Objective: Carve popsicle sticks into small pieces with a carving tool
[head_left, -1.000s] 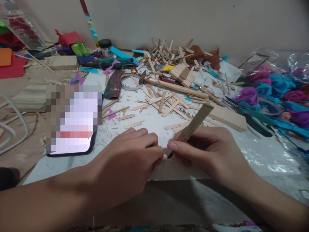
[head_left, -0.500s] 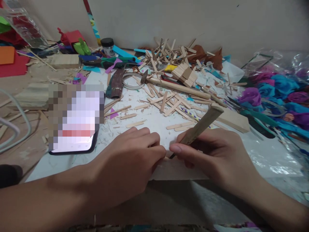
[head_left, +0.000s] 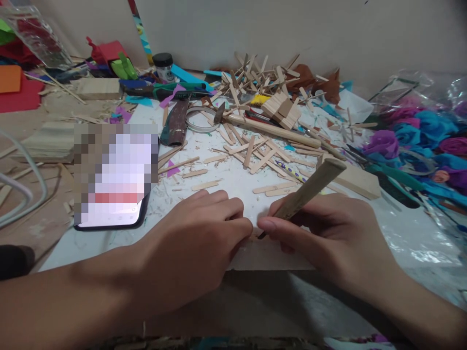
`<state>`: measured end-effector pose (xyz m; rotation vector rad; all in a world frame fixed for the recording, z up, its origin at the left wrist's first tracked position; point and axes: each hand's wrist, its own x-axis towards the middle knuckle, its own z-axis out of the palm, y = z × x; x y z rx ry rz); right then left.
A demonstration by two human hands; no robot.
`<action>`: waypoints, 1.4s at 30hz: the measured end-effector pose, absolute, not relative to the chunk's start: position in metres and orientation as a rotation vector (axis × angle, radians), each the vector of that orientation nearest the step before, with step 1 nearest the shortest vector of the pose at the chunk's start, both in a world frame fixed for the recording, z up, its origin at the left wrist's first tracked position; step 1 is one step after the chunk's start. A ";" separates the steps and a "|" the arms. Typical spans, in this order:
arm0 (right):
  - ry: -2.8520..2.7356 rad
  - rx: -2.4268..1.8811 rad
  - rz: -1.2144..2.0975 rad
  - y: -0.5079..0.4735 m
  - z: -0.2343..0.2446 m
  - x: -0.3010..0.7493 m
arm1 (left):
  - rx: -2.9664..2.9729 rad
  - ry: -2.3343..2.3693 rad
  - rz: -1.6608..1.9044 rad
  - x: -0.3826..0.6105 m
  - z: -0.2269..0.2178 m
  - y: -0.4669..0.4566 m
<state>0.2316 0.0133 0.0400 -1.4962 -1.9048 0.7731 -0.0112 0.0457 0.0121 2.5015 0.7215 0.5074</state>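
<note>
Nearest, two bare hands sit close together over the bench (head_left: 270, 257); the left hand (head_left: 204, 223) rests with fingers curled down, and whether its grip has anything in it I cannot tell; the right hand (head_left: 321, 228) has its grip wrapped round one wooden-handled tool (head_left: 306, 192), its long axis slanting up to the right from a dark tip, which lies in the narrow gap just right of the left fingers; beyond, one phone (head_left: 116, 177) lies to the left, two craft sticks (head_left: 275, 187) ahead, one wood block (head_left: 355, 180) to the right; farther, one hammer (head_left: 270, 130); last, one dark-lidded jar (head_left: 163, 66) and a stick heap (head_left: 251, 82) too tangled to count
</note>
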 end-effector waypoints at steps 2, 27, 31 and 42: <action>-1.931 -1.496 0.751 0.012 0.040 0.232 | 2.506 0.714 0.515 -0.011 0.013 0.046; -2.291 -1.448 0.427 -0.011 0.043 0.236 | 2.500 0.705 0.446 -0.012 0.015 0.047; -2.376 -1.365 0.187 -0.022 0.031 0.236 | 2.497 0.721 0.436 -0.012 0.016 0.047; -2.399 -1.201 -0.054 -0.048 0.021 0.235 | 2.475 0.725 0.391 -0.011 0.016 0.043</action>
